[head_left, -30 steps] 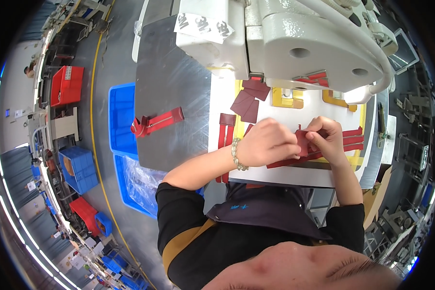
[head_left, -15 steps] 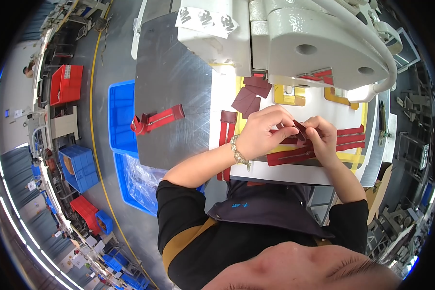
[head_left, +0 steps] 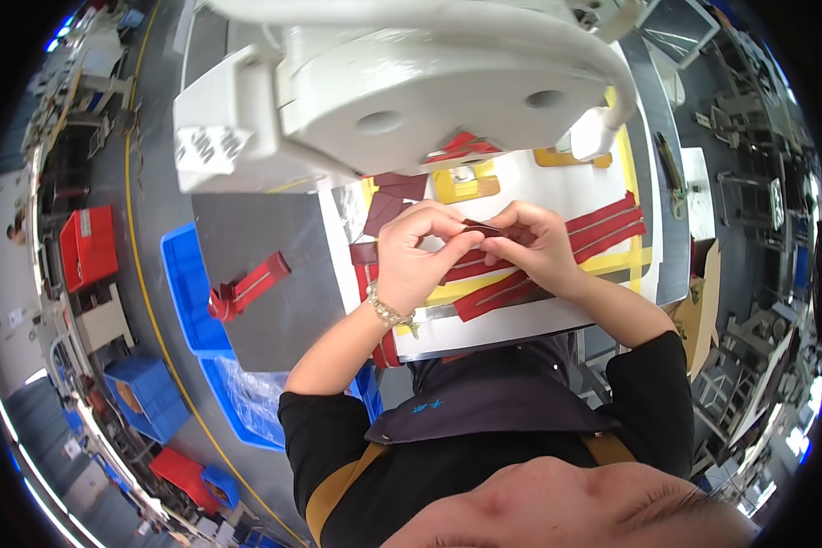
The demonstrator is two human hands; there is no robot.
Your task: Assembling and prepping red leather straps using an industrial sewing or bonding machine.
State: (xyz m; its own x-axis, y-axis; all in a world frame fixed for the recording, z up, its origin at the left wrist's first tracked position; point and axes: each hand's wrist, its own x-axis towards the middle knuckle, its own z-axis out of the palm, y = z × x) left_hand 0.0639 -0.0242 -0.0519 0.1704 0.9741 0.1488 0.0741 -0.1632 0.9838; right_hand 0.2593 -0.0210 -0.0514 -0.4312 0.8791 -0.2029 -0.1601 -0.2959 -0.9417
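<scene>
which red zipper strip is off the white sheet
The red zipper strip at far left, beyond the left hand, one end bunched up. It alone rests on grey metal; the other loose strips lie on the white sheet.

Gry tbl (head_left: 292, 228): wht sheet (head_left: 447, 336), red zips (head_left: 260, 278)

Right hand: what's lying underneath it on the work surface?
Red zipper strips show on either side of the right hand, lying on a white surface. The part directly beneath is covered, so how the strips lie there can't be seen.
</scene>
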